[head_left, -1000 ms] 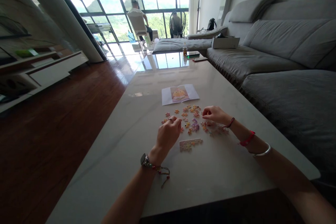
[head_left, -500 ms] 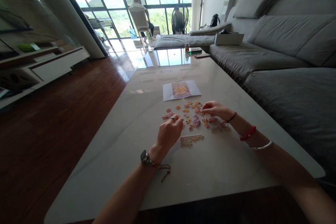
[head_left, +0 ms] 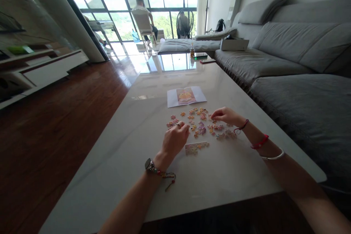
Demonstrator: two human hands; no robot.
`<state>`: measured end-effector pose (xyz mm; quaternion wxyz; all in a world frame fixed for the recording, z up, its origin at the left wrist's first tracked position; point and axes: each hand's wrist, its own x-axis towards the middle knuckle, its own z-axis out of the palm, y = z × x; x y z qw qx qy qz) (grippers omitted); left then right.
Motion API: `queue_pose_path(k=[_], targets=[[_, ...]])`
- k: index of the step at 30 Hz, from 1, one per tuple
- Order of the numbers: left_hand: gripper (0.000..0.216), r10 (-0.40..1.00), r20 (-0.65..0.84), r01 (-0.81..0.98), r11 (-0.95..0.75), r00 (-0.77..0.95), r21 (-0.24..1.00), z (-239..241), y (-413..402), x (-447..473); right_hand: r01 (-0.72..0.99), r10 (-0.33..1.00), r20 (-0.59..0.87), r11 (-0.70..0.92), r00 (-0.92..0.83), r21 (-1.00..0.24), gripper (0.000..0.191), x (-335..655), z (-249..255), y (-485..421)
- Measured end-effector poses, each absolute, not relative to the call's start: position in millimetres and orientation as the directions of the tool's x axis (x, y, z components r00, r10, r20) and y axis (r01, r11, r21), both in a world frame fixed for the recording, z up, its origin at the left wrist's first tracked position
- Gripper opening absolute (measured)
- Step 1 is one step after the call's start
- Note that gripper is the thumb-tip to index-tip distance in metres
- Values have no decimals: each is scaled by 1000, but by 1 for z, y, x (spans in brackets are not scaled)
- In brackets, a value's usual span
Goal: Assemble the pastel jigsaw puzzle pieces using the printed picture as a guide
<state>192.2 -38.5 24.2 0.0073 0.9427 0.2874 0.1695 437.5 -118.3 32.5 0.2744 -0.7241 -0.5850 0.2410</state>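
Loose jigsaw pieces (head_left: 202, 128) in pink, yellow and purple lie scattered on the pale marble table. My left hand (head_left: 175, 139) is curled at the left side of the pieces, its fingertips pressed together; whatever they hold, if anything, is hidden. On the right side my right hand (head_left: 227, 116) pinches with thumb and forefinger, low over the pieces at its fingertips. Whether a piece is between them is too small to tell. Nearer to me lies a small joined strip of jigsaw (head_left: 192, 149). Beyond the pieces is a creased picture sheet (head_left: 186, 96) showing a yellow figure.
The long glossy table (head_left: 131, 131) has a small bottle (head_left: 192, 50) and phones (head_left: 201, 56) at its far end. A grey sofa (head_left: 296, 55) runs along the right. By the windows are a seated person (head_left: 141, 11) and a standing fan (head_left: 185, 23).
The whole view has shifted a little, so the scene sits slightly further left and lower. My right hand has drawn slightly right relative to the pieces; my left hand stays about where it was.
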Motion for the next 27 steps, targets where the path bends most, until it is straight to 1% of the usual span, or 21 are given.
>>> queue_pose_path(k=[4, 13, 15, 19, 22, 27], targets=[[23, 570, 302, 559, -819, 764, 132, 25, -37, 192, 746, 970, -13, -195, 242, -637, 18, 441, 32, -120], [23, 564, 299, 546, -824, 769, 151, 25, -37, 193, 856, 961, -30, -260, 276, -446, 19, 444, 44, -126], [23, 566, 295, 542, -824, 770, 168, 26, -38, 193, 866, 961, 3, -248, 277, -434, 20, 445, 51, -130], [23, 562, 321, 531, -826, 762, 187, 27, -38, 193, 872, 966, 85, -180, 244, -456, 24, 445, 66, -144], [23, 562, 334, 535, -826, 756, 179, 27, -35, 193, 874, 983, 49, -136, 179, -467, 23, 442, 69, -156], [23, 576, 337, 550, -816, 745, 179, 25, -30, 191, 896, 986, 8, -148, 167, -419, 17, 437, 53, -164]])
